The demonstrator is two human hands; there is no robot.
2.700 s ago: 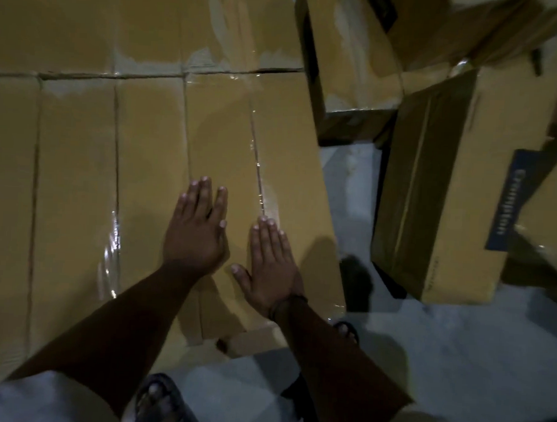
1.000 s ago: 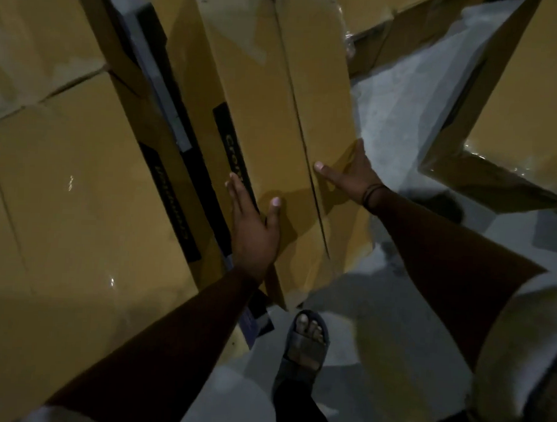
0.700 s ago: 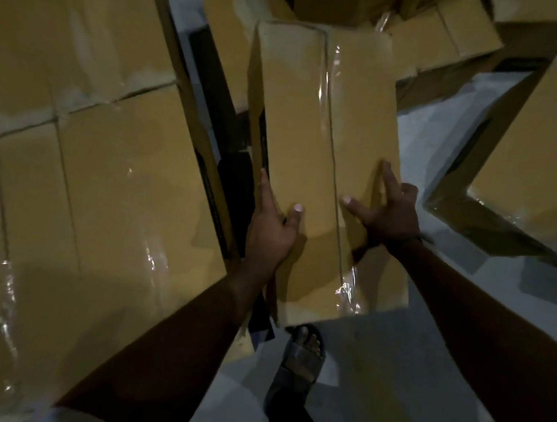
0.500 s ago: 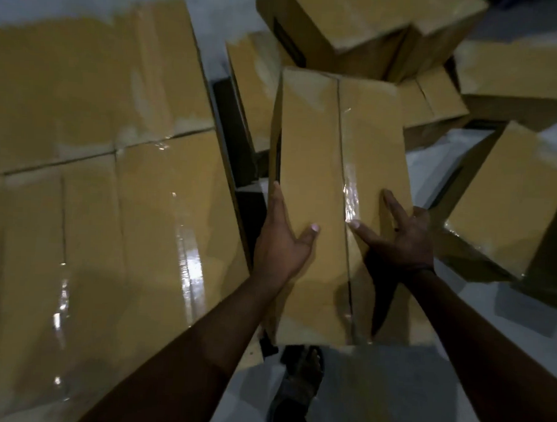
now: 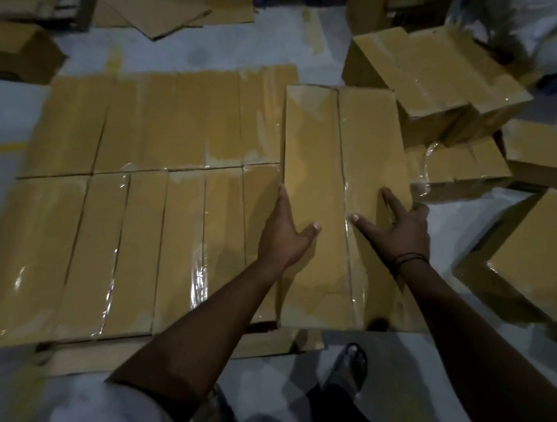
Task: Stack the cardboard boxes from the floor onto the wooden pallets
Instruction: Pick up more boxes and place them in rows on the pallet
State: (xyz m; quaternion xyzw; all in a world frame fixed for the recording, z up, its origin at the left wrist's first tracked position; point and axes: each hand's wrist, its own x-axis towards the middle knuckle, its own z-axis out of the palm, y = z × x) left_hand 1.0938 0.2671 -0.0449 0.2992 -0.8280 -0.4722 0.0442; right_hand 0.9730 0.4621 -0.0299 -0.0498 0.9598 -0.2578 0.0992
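Held box (image 5: 323, 168) at 1 o'clock, at right end of stacked layer (image 5: 136, 223). Left hand (image 5: 284, 235) clasps left edge, thumb on top. Right hand (image 5: 397, 235) splayed on top, outer fingers hooked over right edge. Two rows laid. Loose boxes (image 5: 436, 74) at 2 o'clock left on floor.

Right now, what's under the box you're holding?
Below the held box, only a cardboard edge peeks out at its near end. Anything else beneath is covered by the box itself.

Long taped cardboard box (image 5: 317, 168), level, just right of stacked boxes (image 5: 143, 205); loose boxes (image 5: 436, 83) beyond.
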